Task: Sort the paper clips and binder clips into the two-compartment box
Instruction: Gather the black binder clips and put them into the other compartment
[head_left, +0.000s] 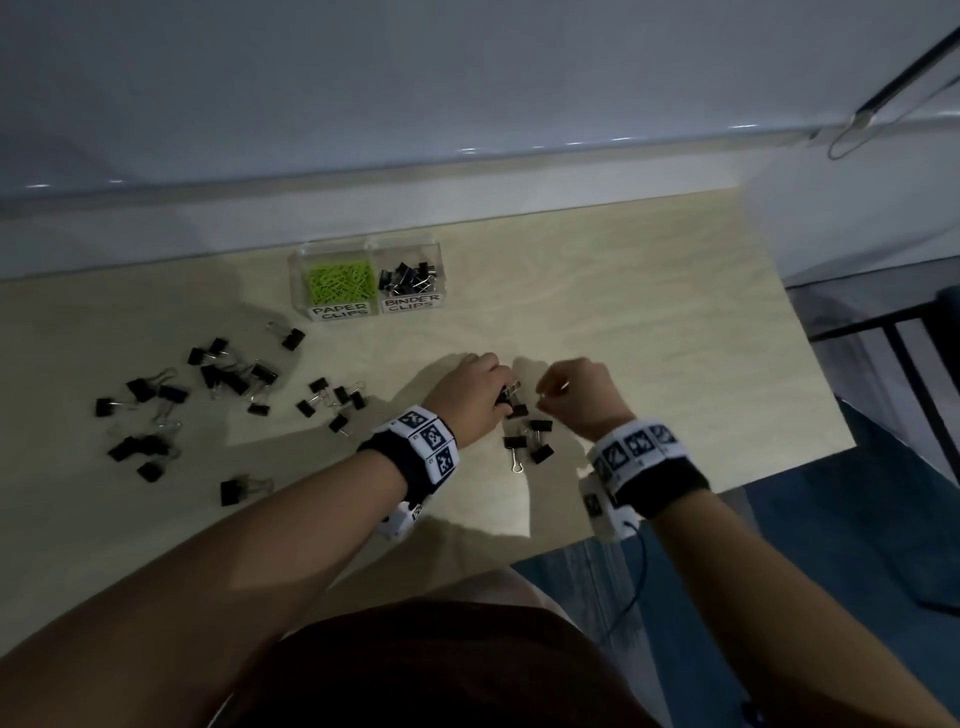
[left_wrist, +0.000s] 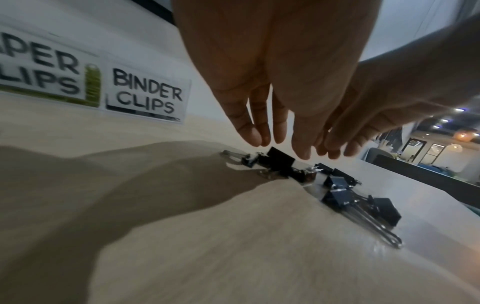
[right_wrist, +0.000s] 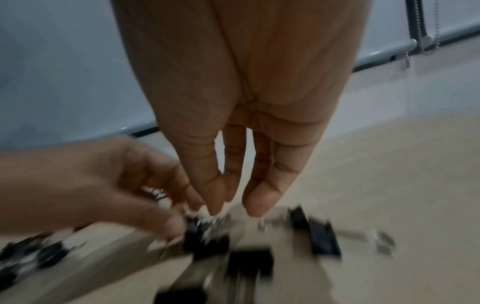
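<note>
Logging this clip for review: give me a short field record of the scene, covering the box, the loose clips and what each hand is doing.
box: clear two-compartment box at the far side of the table
left compartment: labelled PAPER CLIPS, holds green paper clips
right compartment: labelled BINDER CLIPS, holds black binder clips
loose clips: black binder clips scattered on the left; small cluster by the hands
left hand: pinches a binder clip from the cluster
right hand: curled over the cluster; hold unclear

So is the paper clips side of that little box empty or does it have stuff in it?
It has stuff in it: the left compartment of the clear box, above the PAPER CLIPS label, holds a heap of green paper clips.
</note>
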